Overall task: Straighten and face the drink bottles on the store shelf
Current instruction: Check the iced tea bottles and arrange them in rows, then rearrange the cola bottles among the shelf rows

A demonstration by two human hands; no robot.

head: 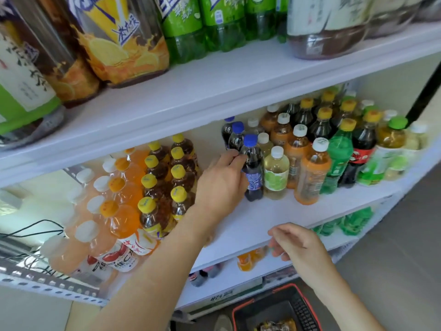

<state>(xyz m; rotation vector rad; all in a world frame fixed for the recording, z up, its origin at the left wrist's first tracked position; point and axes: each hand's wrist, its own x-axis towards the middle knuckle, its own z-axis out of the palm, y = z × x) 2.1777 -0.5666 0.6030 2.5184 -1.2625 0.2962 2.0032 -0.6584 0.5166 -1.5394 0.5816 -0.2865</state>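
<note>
1. Bottles (312,170) stand in rows on the middle shelf (262,216). In the head view the left hand (220,185) grips the front blue-capped cola (254,177) near its shoulder.
2. Right hand (296,244) hovers by the shelf edge, fingers loosely curled, holding nothing.
3. The step looks like facing this cola. Next it probably needs its label twisted forward and lining up with the blue caps behind.

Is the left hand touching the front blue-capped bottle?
Touching. In the head view the fingers of the left hand curl round the blue-capped bottle below its cap.
</note>
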